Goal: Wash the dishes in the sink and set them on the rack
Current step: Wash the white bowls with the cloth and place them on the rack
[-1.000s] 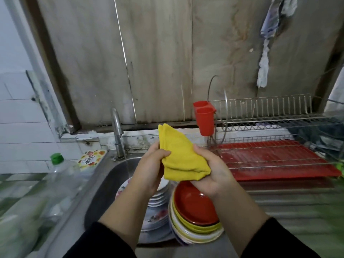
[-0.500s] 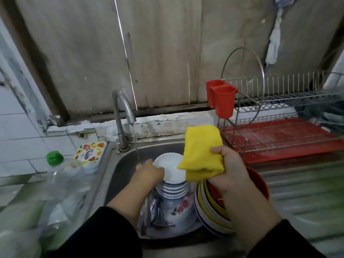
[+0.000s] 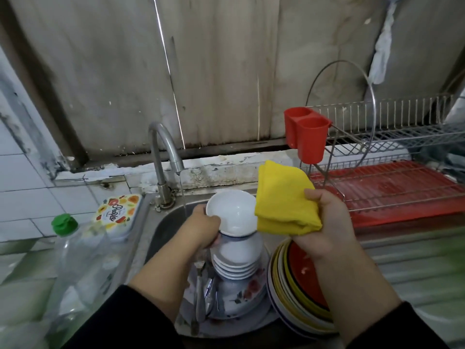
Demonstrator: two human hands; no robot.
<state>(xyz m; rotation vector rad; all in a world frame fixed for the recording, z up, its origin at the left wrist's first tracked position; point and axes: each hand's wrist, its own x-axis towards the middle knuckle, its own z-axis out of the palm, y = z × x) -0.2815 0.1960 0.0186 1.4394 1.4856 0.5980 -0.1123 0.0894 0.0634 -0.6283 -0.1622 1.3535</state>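
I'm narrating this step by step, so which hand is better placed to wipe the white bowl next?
The right hand. It already holds the folded yellow cloth right beside the bowl, while the left hand is busy gripping the bowl's rim above the sink.

The left hand point(image 3: 201, 229) holds a small white bowl point(image 3: 231, 212) tilted above a stack of bowls point(image 3: 235, 260) in the sink point(image 3: 166, 222). The right hand point(image 3: 324, 222) grips a folded yellow cloth point(image 3: 284, 197). Water runs from the tap point(image 3: 163, 152); a rack point(image 3: 390, 172) stands at the right.

Bowl stack point(image 3: 235, 260) in the sink point(image 3: 166, 222), plates point(image 3: 297, 293) to its right; rack point(image 3: 392, 187) right of the faucet point(image 3: 163, 157).
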